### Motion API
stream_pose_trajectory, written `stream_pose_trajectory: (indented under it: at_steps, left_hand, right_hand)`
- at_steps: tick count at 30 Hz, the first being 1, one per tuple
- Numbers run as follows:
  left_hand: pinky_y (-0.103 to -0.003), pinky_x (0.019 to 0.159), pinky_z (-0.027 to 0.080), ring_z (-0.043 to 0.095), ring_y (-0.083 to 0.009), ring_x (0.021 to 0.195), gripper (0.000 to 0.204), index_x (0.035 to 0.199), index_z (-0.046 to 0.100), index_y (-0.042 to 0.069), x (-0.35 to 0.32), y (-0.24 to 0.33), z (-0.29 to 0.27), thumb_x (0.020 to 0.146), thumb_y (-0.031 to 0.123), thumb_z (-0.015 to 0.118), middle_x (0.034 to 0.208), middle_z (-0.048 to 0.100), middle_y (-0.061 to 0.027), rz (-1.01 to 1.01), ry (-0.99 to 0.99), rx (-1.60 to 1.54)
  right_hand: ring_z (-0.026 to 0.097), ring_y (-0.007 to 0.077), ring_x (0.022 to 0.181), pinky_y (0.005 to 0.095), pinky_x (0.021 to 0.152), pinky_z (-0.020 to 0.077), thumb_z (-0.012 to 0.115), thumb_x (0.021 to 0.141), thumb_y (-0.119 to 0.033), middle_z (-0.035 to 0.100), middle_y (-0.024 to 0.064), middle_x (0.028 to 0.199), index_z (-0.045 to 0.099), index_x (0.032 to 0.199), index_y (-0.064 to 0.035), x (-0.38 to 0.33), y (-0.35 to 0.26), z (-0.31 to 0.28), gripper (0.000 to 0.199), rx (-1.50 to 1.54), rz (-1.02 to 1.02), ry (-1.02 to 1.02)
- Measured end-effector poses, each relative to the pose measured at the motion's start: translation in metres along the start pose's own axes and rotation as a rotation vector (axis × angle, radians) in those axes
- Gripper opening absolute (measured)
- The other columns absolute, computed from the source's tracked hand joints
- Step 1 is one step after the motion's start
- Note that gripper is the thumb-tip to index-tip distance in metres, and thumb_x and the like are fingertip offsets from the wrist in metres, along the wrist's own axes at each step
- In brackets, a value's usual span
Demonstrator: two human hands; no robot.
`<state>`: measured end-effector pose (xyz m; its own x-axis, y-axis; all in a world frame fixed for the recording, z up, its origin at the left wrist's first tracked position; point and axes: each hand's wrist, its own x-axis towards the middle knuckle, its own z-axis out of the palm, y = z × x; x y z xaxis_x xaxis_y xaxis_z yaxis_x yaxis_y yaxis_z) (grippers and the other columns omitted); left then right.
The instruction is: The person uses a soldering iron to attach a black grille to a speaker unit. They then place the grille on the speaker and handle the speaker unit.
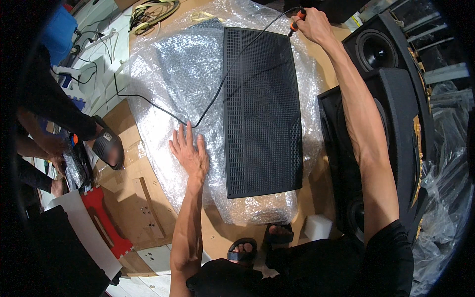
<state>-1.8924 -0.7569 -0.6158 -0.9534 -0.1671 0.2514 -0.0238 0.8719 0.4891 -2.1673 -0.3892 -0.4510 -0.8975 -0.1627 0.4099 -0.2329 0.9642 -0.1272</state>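
Observation:
A black perforated speaker grille (262,114) lies flat on clear bubble wrap (183,69). At its far right corner my right hand (316,25) is closed round a slim orange-and-black corded tool (295,24), its thin tip pointing down at the corner; I cannot make out its exact kind. A black cable (228,74) runs from beside this hand across the grille and off to the left. My left hand (189,153) rests on the bubble wrap left of the grille, fingers spread, fingertips at the cable's bend.
Black speaker cabinets (378,49) stand along the right, beside crumpled clear plastic (440,198). A white foam block (318,226) sits near my feet. At left, another person's sandalled foot (110,148) is on cardboard (128,198), near a red-edged panel (106,218). Yellowish straps (153,12) lie far left.

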Motion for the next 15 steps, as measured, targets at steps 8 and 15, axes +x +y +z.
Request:
stream_pose_trajectory:
  at_steps: [8,15]
  left_hand:
    - [-0.054,0.113,0.010,0.027,-0.0358,0.136,0.047,0.138,0.046,0.013,0.0007,0.0012,-0.0003,0.095,0.032,0.048,0.141,0.042,-0.0159,-0.005,-0.003,-0.003]
    - [-0.052,0.114,0.010,0.028,-0.0330,0.137,0.047,0.138,0.046,0.013,0.0001,-0.0010,0.0001,0.097,0.036,0.044,0.141,0.042,-0.0148,-0.005,0.005,0.019]
  right_hand:
    - [0.065,0.0412,0.072,0.0455,0.069,0.0504,0.064,0.082,-0.028,0.063,0.0251,0.070,0.066,0.084,0.0042,-0.0014,-0.0011,0.0057,0.033,0.031,0.039,-0.034]
    - [0.065,0.0387,0.072,0.0436,0.069,0.0500,0.065,0.081,-0.025,0.064,0.0232,0.071,0.068,0.086,0.0013,-0.0019,-0.0020,0.0009,0.027,0.094,0.047,-0.076]
